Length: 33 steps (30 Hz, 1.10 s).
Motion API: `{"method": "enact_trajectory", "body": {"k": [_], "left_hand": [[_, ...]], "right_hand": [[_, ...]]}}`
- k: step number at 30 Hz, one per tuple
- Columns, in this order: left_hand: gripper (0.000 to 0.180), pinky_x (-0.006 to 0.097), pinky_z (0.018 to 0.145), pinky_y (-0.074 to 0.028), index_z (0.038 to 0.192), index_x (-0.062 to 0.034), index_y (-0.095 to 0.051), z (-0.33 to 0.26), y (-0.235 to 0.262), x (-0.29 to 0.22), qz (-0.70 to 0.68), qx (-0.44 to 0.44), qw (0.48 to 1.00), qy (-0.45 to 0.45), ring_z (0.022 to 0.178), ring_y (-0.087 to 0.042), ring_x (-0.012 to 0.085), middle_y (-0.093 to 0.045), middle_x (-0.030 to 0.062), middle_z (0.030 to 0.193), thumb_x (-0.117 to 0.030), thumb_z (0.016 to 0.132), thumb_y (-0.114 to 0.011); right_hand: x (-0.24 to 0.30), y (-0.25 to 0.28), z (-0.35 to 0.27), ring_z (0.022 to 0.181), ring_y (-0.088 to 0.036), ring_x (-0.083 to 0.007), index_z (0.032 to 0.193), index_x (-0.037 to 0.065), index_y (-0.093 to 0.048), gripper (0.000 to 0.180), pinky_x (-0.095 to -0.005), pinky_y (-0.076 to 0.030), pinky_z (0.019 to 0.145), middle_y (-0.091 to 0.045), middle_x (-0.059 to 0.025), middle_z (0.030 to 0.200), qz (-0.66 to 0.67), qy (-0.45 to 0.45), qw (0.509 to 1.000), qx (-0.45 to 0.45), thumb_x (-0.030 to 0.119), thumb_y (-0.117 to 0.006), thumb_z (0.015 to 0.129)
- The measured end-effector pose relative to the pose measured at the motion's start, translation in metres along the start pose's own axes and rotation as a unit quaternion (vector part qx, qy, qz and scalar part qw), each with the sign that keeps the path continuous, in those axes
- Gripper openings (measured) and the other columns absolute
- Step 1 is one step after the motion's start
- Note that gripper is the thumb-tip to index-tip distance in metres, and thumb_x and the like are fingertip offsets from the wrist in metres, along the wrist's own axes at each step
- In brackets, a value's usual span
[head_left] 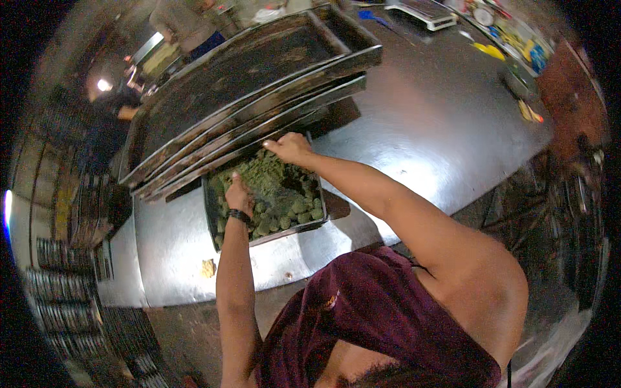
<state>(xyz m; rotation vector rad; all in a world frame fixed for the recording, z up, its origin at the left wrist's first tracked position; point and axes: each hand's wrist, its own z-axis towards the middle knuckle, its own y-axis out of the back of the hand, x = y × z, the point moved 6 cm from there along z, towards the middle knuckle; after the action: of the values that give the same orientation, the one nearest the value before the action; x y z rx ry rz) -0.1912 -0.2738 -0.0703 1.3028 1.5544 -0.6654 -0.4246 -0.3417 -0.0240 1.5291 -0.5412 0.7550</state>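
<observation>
Bright metal table [440, 149] spreads out to the right of the work, leaving open room on that side. Near its front edge sits a shallow tray [284, 233] of green lumps [294, 213] and looser crumbs [262, 178]. The left hand [239, 196] is over the tray's left part, thumb up; the right hand [291, 149] curls at its far side. Whether either grips anything — most fingers being hidden — I cannot tell. Handling such crumbly stuff well probably calls for light, low movements that keep it inside the walls. Stacked dark trays [239, 77] crowd the far rim, so knuckles want care there; the near rim looks freer.
</observation>
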Motion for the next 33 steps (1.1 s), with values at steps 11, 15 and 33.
{"method": "enact_trajectory", "body": {"k": [11,15,33], "left_hand": [[0.014,0.024,0.048,-0.039,0.098,-0.0121,-0.051,-0.036,-0.053,-0.018,-0.357,0.228,0.906,-0.015,0.06,-0.048,0.0138,-0.052,-0.0006,0.076,-0.024,0.091,-0.049],[0.025,0.029,0.043,-0.029,0.087,-0.0129,-0.048,-0.023,-0.056,0.009,-0.474,0.139,0.867,0.057,0.051,-0.035,0.0123,-0.045,-0.0015,0.065,-0.038,0.092,-0.046],[0.045,0.026,0.034,-0.027,0.064,-0.0079,-0.047,-0.041,0.006,-0.034,-0.288,0.107,0.951,0.039,0.037,-0.036,0.0116,-0.049,0.0044,0.052,-0.047,0.086,-0.05]], "right_hand": [[-0.008,0.002,-0.044,0.053,-0.042,-0.0089,0.092,0.01,-0.055,0.032,-0.0254,-0.032,0.047,-0.056,0.0004,0.073,0.469,-0.137,0.86,0.148,0.042,-0.053,0.086],[-0.001,-0.003,-0.051,0.034,-0.034,-0.0143,0.065,0.01,-0.045,0.048,-0.0287,-0.026,0.034,-0.041,-0.0038,0.047,0.419,-0.204,0.884,0.031,0.055,-0.056,0.079],[0.029,-0.056,-0.072,0.054,-0.047,-0.012,0.073,0.012,-0.049,0.036,-0.0243,-0.033,0.043,-0.053,-0.003,0.066,0.404,-0.245,0.879,-0.067,0.045,-0.054,0.084]]}}
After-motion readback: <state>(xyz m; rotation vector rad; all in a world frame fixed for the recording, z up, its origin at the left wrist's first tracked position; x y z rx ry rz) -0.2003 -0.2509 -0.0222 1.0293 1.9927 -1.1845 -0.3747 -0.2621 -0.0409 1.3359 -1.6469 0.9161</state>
